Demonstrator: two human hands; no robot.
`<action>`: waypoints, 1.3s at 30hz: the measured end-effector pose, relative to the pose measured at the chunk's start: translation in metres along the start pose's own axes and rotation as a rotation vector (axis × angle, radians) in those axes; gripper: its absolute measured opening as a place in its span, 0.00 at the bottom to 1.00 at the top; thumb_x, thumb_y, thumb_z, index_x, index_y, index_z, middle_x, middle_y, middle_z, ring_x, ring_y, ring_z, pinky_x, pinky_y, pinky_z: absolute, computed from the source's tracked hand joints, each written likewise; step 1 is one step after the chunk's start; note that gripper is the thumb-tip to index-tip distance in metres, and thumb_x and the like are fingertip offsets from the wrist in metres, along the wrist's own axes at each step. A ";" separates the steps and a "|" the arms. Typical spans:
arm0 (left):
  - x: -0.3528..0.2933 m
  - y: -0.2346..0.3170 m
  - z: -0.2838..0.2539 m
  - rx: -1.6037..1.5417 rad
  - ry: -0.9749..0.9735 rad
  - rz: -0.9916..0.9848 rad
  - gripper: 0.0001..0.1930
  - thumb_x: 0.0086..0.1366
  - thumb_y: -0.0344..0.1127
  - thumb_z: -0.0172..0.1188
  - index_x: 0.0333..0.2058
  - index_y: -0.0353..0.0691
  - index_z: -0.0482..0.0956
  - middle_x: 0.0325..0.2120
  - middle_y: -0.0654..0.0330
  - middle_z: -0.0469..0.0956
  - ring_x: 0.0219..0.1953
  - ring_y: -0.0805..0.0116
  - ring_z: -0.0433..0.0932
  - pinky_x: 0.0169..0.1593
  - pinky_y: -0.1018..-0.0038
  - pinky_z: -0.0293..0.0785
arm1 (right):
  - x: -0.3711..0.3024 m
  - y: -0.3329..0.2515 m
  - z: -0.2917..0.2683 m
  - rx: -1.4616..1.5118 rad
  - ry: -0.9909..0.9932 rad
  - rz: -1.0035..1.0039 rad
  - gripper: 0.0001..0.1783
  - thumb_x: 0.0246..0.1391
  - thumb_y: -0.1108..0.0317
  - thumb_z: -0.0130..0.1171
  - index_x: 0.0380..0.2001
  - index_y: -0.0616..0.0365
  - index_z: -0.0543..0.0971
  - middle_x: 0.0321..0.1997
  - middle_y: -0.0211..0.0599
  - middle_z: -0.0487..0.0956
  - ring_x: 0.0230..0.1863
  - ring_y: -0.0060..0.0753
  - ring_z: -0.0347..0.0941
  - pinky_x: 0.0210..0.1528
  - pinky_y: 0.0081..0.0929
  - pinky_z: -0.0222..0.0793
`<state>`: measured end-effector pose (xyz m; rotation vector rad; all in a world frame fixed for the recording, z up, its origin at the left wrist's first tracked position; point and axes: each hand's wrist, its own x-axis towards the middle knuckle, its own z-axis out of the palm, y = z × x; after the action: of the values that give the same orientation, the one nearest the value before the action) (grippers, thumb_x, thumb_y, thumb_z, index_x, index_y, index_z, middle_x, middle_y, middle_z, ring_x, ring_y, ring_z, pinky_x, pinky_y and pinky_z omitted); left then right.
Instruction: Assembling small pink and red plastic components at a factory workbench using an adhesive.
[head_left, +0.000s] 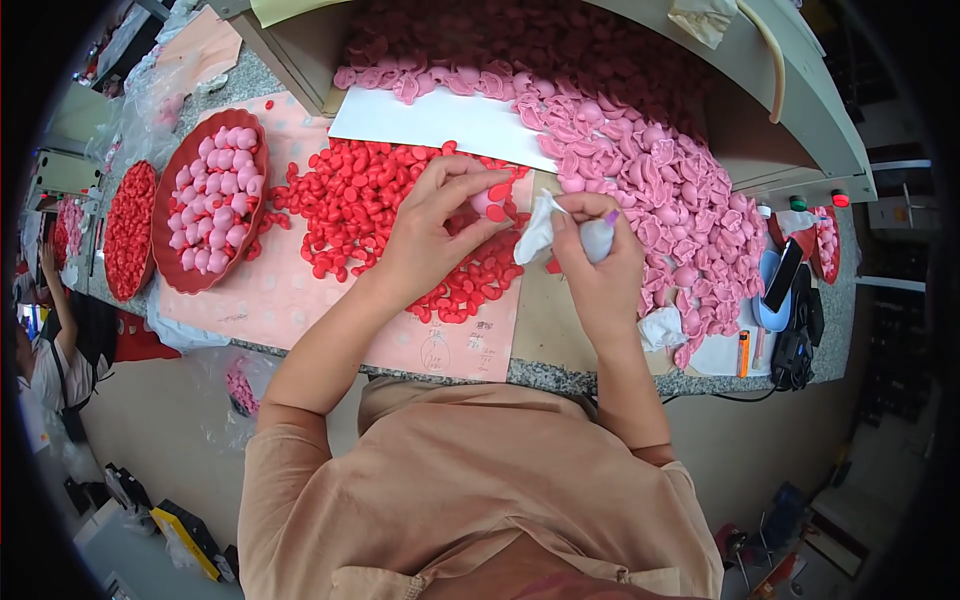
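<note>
My left hand [428,238] is closed in a pinch on a small rounded pink plastic piece [479,203] with red parts on its right side. Close beside it, my right hand [605,290] grips a small translucent squeeze bottle [597,240] with a purple tip, along with a crumpled white tissue [537,232]. Beneath and around my left hand spreads a heap of small glossy red pieces [350,195]. To the right lies a large pile of pink shell-like pieces [665,190], reaching back into an open-fronted box. The fingers partly cover the held pink piece.
At left, a red scalloped tray [163,240] holds pink pieces with red parts; beyond it is another container of red pieces [130,230]. A grey box [800,130] arches over the back. At right sit a blue holder [772,305], an orange lighter [743,353] and a black cable.
</note>
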<state>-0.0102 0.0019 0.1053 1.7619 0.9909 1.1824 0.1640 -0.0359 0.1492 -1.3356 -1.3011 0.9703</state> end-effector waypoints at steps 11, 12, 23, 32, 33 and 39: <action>-0.013 -0.029 -0.021 0.095 -0.017 -0.009 0.24 0.49 0.15 0.59 0.46 0.38 0.74 0.41 0.59 0.64 0.38 0.72 0.70 0.37 0.80 0.73 | 0.013 0.029 0.049 -0.502 -0.152 -0.354 0.11 0.44 0.77 0.60 0.35 0.61 0.76 0.29 0.35 0.74 0.27 0.29 0.73 0.29 0.22 0.68; -0.015 -0.033 -0.024 0.111 -0.035 -0.022 0.24 0.49 0.14 0.58 0.46 0.38 0.74 0.41 0.59 0.64 0.37 0.73 0.70 0.36 0.81 0.72 | 0.013 0.029 0.053 -0.517 -0.180 -0.362 0.13 0.41 0.79 0.61 0.35 0.61 0.75 0.30 0.37 0.74 0.29 0.34 0.73 0.30 0.25 0.69; -0.031 -0.055 -0.037 0.149 -0.028 0.088 0.19 0.48 0.17 0.58 0.42 0.32 0.74 0.37 0.56 0.66 0.35 0.63 0.74 0.37 0.70 0.74 | 0.006 0.046 0.081 -0.602 -0.242 -0.532 0.17 0.34 0.82 0.63 0.34 0.61 0.75 0.32 0.40 0.73 0.33 0.40 0.73 0.32 0.32 0.70; -0.031 -0.048 -0.036 0.059 -0.035 0.035 0.17 0.51 0.20 0.60 0.43 0.33 0.74 0.37 0.56 0.66 0.36 0.64 0.73 0.39 0.73 0.73 | 0.013 0.059 0.062 -0.581 -0.272 -0.336 0.17 0.34 0.83 0.61 0.33 0.62 0.76 0.32 0.39 0.74 0.33 0.36 0.73 0.37 0.27 0.69; -0.031 -0.047 -0.035 0.065 -0.056 0.013 0.17 0.51 0.21 0.61 0.43 0.33 0.74 0.37 0.56 0.67 0.36 0.64 0.73 0.39 0.73 0.73 | 0.013 0.058 0.060 -0.538 -0.245 -0.347 0.16 0.35 0.83 0.61 0.33 0.62 0.76 0.31 0.38 0.74 0.32 0.36 0.72 0.36 0.27 0.69; -0.024 -0.049 -0.027 0.144 -0.044 0.010 0.19 0.50 0.20 0.61 0.44 0.36 0.75 0.39 0.57 0.66 0.38 0.66 0.72 0.40 0.74 0.73 | 0.018 0.049 0.052 -0.498 -0.235 -0.401 0.12 0.40 0.81 0.61 0.32 0.61 0.76 0.32 0.39 0.75 0.32 0.37 0.73 0.34 0.27 0.69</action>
<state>-0.0510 0.0038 0.0603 1.8992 1.0651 1.0973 0.1243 -0.0088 0.0927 -1.2676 -1.9937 0.5496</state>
